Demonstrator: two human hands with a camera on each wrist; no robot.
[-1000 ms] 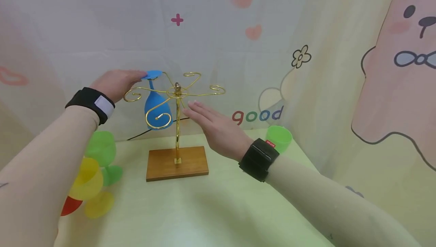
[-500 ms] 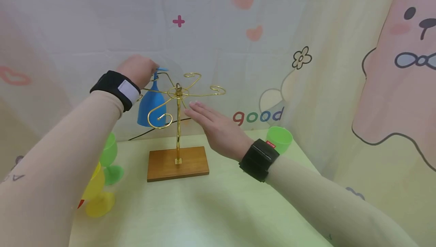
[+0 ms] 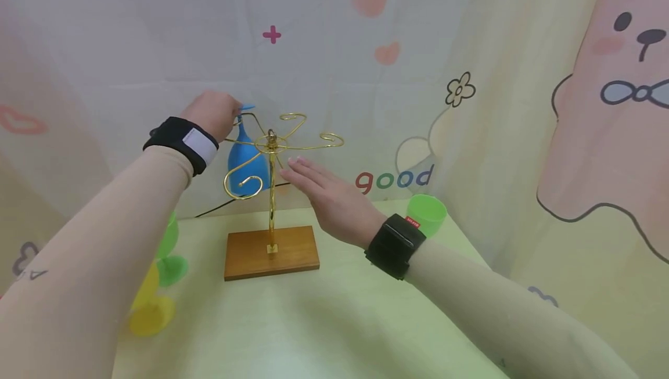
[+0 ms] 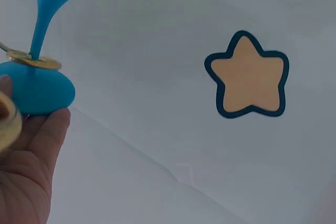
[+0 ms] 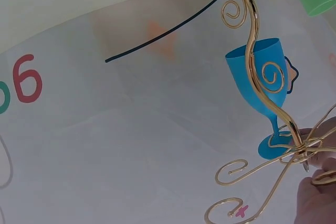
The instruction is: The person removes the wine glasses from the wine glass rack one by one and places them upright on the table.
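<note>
A blue plastic goblet (image 3: pixel 248 164) hangs upside down, bowl low, from one curled hook of a gold wire rack (image 3: pixel 272 205). In the left wrist view the goblet's round foot (image 4: pixel 44 90) sits against a gold loop, its stem passing through. My left hand (image 3: pixel 211 113) holds that foot by its edge, fingers against its flat face. My right hand (image 3: pixel 340 202) is beside the rack's post, palm sideways, fingers straight and together, fingertips right by the wire arms. The right wrist view shows the goblet (image 5: pixel 262 77) behind the post, with part of the left hand (image 5: pixel 315 192).
The rack's wooden base (image 3: pixel 292 251) rests on the pale table (image 3: pixel 272 327). At left, a green goblet (image 3: pixel 172 270) and a yellow goblet (image 3: pixel 151 316) stand partly behind my left forearm. A green cup-shaped bowl (image 3: pixel 427 213) shows beyond my right wrist.
My left hand has moved right and wrapped further over the goblet's foot. The goblet's bowl swung left, then back right. My right hand has stayed in place.
</note>
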